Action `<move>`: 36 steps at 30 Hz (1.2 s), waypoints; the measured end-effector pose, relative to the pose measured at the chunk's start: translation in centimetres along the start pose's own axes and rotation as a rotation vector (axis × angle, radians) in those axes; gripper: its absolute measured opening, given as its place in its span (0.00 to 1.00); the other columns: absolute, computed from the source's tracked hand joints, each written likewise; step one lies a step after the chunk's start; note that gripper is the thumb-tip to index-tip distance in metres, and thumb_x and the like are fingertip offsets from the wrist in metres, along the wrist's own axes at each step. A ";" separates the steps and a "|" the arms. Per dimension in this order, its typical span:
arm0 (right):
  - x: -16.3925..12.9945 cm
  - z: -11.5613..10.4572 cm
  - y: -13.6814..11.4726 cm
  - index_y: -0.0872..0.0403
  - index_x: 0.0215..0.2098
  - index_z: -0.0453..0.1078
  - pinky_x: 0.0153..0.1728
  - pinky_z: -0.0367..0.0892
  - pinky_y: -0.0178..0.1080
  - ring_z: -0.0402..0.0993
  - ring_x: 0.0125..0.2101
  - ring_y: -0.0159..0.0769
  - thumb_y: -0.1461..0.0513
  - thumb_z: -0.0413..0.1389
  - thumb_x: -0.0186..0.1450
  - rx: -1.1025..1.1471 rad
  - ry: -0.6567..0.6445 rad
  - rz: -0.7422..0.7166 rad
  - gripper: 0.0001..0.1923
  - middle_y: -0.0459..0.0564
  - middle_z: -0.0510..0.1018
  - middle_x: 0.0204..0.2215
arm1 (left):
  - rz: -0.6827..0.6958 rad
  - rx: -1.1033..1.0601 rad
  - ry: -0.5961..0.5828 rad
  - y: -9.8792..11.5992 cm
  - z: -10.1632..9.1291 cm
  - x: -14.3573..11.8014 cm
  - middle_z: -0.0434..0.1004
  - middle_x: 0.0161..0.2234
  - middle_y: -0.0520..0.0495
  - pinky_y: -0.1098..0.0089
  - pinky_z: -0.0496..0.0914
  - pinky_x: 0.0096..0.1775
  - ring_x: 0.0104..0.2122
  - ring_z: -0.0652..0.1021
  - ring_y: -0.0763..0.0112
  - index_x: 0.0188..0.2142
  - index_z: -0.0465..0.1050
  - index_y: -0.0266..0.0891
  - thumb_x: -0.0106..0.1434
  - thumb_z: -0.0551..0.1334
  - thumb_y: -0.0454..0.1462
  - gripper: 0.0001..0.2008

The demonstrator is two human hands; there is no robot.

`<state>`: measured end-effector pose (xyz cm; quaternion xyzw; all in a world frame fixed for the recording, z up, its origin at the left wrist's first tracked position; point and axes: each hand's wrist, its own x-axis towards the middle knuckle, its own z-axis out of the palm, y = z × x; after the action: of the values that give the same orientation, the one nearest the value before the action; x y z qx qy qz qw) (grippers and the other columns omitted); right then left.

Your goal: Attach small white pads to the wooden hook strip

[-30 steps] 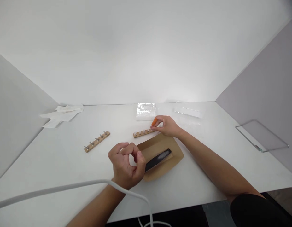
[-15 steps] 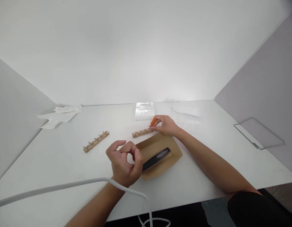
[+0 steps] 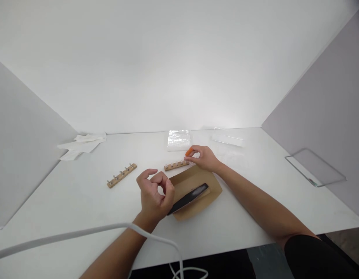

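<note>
My right hand (image 3: 205, 157) pinches a small orange tool (image 3: 189, 151) at the right end of a short wooden hook rack (image 3: 176, 165). My left hand (image 3: 154, 196) hovers above the table with its fingers curled and thumb near the forefinger, holding nothing that I can see. Just right of it lies a brown cardboard sheet (image 3: 207, 189) with a black strip (image 3: 188, 198) on it. A second wooden hook rack (image 3: 121, 175) lies to the left, apart from both hands.
A clear plastic packet (image 3: 178, 140) lies behind the racks, a clear flat piece (image 3: 228, 138) at back right, a glass panel (image 3: 315, 167) at far right, and white cloth (image 3: 82, 143) at back left. A white cable (image 3: 80, 234) crosses the near edge. Grey walls stand on both sides.
My view has shifted slightly. My left hand has drifted a little right and nearer the black strip. My right hand stays on the orange tool at the rack's end.
</note>
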<state>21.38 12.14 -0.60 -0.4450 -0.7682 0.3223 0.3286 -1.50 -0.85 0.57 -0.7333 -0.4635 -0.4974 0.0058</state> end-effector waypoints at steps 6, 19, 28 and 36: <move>-1.2 -0.1 -4.1 0.49 0.38 0.78 0.34 0.70 0.40 0.81 0.33 0.38 0.46 0.58 0.73 0.124 0.156 -0.165 0.17 0.47 0.86 0.33 | -0.129 -0.030 0.014 0.3 0.1 0.0 0.74 0.25 0.55 0.65 0.74 0.34 0.23 0.76 0.70 0.40 0.66 0.42 0.68 0.60 0.32 0.04; -4.7 0.9 -10.0 0.49 0.42 0.82 0.34 0.75 0.36 0.75 0.26 0.29 0.50 0.48 0.80 0.486 -0.159 -0.352 0.22 0.45 0.84 0.30 | -0.135 -0.160 -0.044 0.2 0.1 0.3 0.80 0.54 0.41 0.64 0.80 0.41 0.48 0.82 0.63 0.60 0.70 0.43 0.78 0.48 0.33 0.18; -4.6 1.0 -10.2 0.50 0.43 0.81 0.30 0.73 0.34 0.72 0.23 0.28 0.54 0.52 0.78 0.530 -0.238 -0.399 0.16 0.45 0.84 0.30 | 0.172 -0.265 -0.022 0.4 -0.6 0.6 0.78 0.49 0.39 0.57 0.78 0.47 0.50 0.78 0.58 0.65 0.66 0.44 0.73 0.56 0.30 0.23; -4.8 1.2 -10.4 0.54 0.44 0.81 0.26 0.70 0.31 0.71 0.23 0.26 0.56 0.54 0.78 0.701 -0.321 -0.340 0.15 0.47 0.83 0.29 | 0.208 -0.297 0.003 0.0 -0.4 0.4 0.77 0.49 0.39 0.56 0.76 0.48 0.49 0.77 0.58 0.65 0.68 0.39 0.70 0.58 0.28 0.24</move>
<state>17.40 3.53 5.86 -0.1173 -0.7160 0.5706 0.3846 -1.77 -0.77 1.13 -0.7693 -0.3066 -0.5582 -0.0502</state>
